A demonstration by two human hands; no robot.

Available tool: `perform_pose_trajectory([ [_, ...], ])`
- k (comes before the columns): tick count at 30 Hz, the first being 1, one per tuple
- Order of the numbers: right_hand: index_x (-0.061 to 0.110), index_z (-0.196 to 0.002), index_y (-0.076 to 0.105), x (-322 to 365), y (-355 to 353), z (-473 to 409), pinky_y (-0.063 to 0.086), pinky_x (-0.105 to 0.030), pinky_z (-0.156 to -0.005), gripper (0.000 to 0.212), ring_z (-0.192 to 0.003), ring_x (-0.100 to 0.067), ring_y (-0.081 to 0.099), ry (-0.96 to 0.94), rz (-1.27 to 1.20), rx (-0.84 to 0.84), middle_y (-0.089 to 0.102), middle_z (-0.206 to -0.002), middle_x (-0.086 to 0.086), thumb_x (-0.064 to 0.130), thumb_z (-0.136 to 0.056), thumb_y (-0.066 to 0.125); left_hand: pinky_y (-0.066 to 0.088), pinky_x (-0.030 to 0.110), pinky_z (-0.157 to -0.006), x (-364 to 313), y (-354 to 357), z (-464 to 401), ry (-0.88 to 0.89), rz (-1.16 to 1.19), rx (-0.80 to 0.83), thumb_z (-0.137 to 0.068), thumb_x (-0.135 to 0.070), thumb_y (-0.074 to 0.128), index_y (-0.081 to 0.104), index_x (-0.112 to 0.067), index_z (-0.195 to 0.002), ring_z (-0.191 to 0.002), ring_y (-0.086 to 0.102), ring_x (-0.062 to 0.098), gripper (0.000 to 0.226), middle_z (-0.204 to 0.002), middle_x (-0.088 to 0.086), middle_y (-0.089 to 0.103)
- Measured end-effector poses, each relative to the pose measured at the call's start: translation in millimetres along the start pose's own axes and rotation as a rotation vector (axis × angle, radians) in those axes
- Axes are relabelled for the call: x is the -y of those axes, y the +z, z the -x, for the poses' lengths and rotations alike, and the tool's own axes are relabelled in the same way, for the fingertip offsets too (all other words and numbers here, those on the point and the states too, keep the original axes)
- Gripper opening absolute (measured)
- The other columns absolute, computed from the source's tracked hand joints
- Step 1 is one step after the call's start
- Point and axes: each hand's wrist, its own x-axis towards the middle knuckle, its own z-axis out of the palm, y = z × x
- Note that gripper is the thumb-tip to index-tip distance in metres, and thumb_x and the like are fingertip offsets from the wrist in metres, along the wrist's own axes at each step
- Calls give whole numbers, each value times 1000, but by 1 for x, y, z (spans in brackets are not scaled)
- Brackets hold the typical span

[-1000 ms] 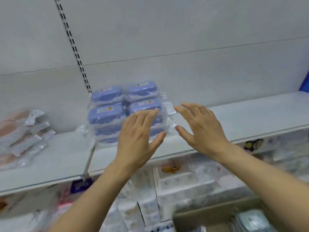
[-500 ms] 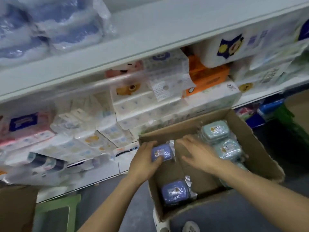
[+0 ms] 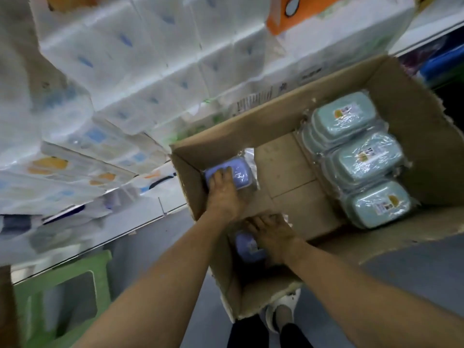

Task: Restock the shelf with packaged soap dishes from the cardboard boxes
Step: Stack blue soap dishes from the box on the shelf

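An open cardboard box sits on the floor below me. Both hands reach down into its left side. My left hand grips a blue packaged soap dish in the far left corner. My right hand grips a second blue packaged soap dish nearer to me; its fingers cover most of the pack. Three teal packaged soap dishes lie in a row along the box's right side, with more stacked under them. The box floor between the blue and teal packs is bare cardboard.
Wrapped tissue packs fill the low shelves to the left and above the box. A green plastic stool stands at lower left on the grey floor. A white shoe shows beneath the box's near edge.
The view dropped from the upper shelf to the box. My left hand stays on the far blue pack; my right hand moved from the box's middle onto the near blue pack.
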Motion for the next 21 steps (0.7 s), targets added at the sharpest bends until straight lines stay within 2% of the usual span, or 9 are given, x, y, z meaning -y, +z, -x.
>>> perform_pose_trajectory([
  [2, 11, -155, 8, 0, 2, -9, 26, -48, -109, 100, -140, -32, 22, -21, 53, 6, 18, -156, -12, 36, -82, 70, 8, 37, -120, -1, 2, -19, 0, -80, -32, -92, -36, 64, 1, -9, -156, -149, 6, 32, 94, -161, 14, 8],
  [4, 9, -150, 28, -2, 8, -16, 38, -48, -102, 93, -133, -32, 36, -40, 82, -40, 34, -148, -13, 38, -75, 76, 11, 40, -120, 1, 5, -37, 6, -210, -31, -89, -35, 69, -1, -11, -156, -150, 6, 28, 100, -162, 11, 9],
  [6, 12, -119, 67, -7, 8, -17, 53, -40, -76, 84, -101, -28, 63, 7, 92, -83, 64, -114, -11, 46, -45, 89, 14, 42, -119, 1, 9, -49, -6, -273, -18, -86, -41, 71, 0, -13, -156, -150, 9, 26, 104, -160, 9, 12],
  [7, 13, -108, 71, -11, 7, -16, 53, -38, -69, 81, -90, -27, 65, 39, 81, -140, 67, -103, -9, 47, -36, 92, 14, 44, -118, 0, 11, -53, -23, -289, -10, -85, -42, 71, 2, -14, -156, -149, 12, 25, 104, -159, 9, 15],
  [8, 12, -116, 66, -18, 7, -15, 51, -40, -75, 85, -97, -29, 63, 63, 67, -107, 63, -111, -12, 46, -43, 91, 15, 45, -118, -1, 14, -55, -39, -315, -22, -86, -40, 70, 5, -14, -156, -146, 17, 26, 99, -156, 9, 20],
  [10, 11, -144, 33, -37, 12, -13, 38, -47, -99, 92, -126, -34, 42, 59, 67, -124, 39, -141, -15, 41, -70, 80, 17, 49, -117, -2, 18, -58, -30, -406, -104, -93, -28, 60, 17, -14, -153, -138, 30, 28, 75, -147, 10, 32],
  [12, 14, -148, 19, -54, 9, -3, 33, -47, -102, 92, -130, -33, 35, 112, 37, -147, 30, -146, -12, 42, -78, 72, 24, 50, -115, -2, 19, -56, 15, -495, -164, -98, -22, 51, 28, -10, -147, -131, 39, 30, 56, -141, 11, 40],
  [17, 22, -147, 22, -76, -8, 33, 36, -40, -98, 90, -130, -26, 36, 229, -193, -223, 36, -142, -4, 53, -76, 69, 42, 39, -93, -12, 3, -32, 72, -427, -132, -80, -47, 76, 32, -10, -139, -124, 42, 29, 82, -135, 10, 40],
  [21, 23, -147, 20, -83, -33, 69, 34, -42, -104, 97, -133, -24, 33, 308, -303, -298, 34, -142, -1, 59, -72, 70, 42, 43, -97, -27, -32, 7, 94, -151, -190, -75, -54, 75, 33, -10, -140, -122, 41, 31, 89, -134, 10, 40],
])
